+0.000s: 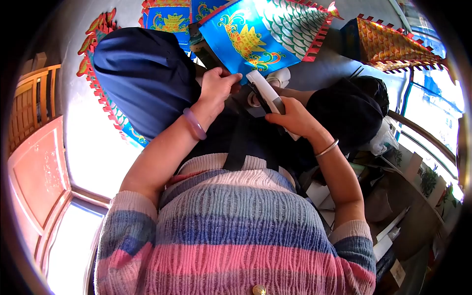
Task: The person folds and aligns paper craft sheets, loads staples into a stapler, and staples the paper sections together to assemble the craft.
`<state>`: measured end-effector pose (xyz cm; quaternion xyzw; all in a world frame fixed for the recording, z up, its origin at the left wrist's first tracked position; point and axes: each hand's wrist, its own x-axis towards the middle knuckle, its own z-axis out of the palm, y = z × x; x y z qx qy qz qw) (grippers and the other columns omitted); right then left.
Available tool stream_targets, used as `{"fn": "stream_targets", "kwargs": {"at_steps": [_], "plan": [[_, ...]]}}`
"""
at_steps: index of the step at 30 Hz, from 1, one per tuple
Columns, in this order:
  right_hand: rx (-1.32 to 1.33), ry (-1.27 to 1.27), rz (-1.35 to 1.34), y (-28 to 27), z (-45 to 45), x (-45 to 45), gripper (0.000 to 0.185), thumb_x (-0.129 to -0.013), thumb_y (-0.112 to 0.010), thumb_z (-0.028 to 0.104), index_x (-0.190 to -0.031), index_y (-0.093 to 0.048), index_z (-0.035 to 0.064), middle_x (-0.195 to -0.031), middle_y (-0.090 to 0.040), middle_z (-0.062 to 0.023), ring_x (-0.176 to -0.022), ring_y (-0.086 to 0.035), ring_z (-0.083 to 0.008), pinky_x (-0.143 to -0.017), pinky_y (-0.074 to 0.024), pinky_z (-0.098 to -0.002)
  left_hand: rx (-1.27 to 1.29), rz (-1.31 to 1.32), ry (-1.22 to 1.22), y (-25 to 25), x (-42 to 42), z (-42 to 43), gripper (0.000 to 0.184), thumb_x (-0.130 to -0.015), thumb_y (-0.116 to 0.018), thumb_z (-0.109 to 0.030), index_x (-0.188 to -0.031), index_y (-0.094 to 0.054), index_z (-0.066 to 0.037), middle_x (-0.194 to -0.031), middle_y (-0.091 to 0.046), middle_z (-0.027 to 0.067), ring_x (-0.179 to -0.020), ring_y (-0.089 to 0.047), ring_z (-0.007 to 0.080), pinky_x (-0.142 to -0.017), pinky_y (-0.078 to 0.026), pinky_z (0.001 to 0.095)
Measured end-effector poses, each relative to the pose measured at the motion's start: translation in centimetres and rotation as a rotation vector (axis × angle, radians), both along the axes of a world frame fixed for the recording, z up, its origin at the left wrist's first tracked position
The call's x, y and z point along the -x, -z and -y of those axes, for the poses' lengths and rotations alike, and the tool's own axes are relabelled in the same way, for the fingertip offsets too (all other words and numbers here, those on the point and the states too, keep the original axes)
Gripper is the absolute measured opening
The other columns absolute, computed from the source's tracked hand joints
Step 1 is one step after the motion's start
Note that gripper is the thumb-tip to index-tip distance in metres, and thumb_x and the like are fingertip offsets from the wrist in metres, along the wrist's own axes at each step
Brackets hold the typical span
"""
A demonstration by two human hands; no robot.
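Note:
My left hand (216, 91) pinches the lower corner of a blue printed paper decoration (246, 42), which has yellow floral patterns, green-and-white scales and a red fringed edge. In my right hand (297, 118) is a long white-and-black tool that looks like a stapler (265, 91), its tip close to the decoration's corner. Whether its jaws touch the paper, I cannot tell. Both hands are above my lap, between my knees.
Similar blue decorations (167, 22) lie at the back, and an orange-gold scaled one (393, 44) is at the upper right. A red-fringed strip (101, 93) curves past my left knee. Wooden furniture (39, 167) stands at left; a plastic bag (386, 140) is at right.

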<state>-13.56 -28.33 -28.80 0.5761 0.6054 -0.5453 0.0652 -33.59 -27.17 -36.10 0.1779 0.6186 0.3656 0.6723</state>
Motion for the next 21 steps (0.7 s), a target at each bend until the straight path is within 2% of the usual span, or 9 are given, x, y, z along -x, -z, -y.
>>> {"fn": "stream_targets", "kwargs": {"at_steps": [13, 20, 21], "plan": [[0.009, 0.01, 0.035, 0.5, 0.5, 0.3, 0.047, -0.068, -0.068, 0.031, -0.089, -0.058, -0.01, -0.085, -0.061, -0.0271, -0.081, -0.061, -0.036, -0.075, -0.0463, -0.0383, -0.023, 0.026, -0.012, -0.1, -0.1, 0.1, 0.015, -0.075, -0.068, -0.007, -0.071, -0.054, -0.002, -0.063, -0.058, 0.0062, -0.052, -0.054, 0.0124, -0.048, -0.043, 0.0247], [-0.019, 0.055, 0.05, 1.4, 1.4, 0.7, 0.043, -0.068, -0.068, 0.027, -0.09, -0.059, -0.0081, -0.084, -0.061, -0.0266, -0.082, -0.061, -0.0372, -0.075, -0.0468, -0.0393, -0.044, 0.05, -0.018, 0.5, -0.1, 0.1, 0.015, -0.077, -0.067, -0.011, -0.074, -0.056, -0.001, -0.064, -0.058, 0.0059, -0.052, -0.053, 0.0115, -0.048, -0.042, 0.0241], [-0.01, 0.074, 0.033, 1.9, 1.7, 0.6, 0.042, -0.068, -0.068, 0.026, -0.09, -0.059, -0.0074, -0.084, -0.061, -0.0264, -0.082, -0.061, -0.0373, -0.075, -0.0468, -0.0395, -0.029, -0.016, 0.088, 0.4, 0.2, -0.2, 0.016, -0.077, -0.067, -0.013, -0.076, -0.057, -0.001, -0.066, -0.059, 0.0058, -0.054, -0.054, 0.0114, -0.049, -0.043, 0.0241]]}}
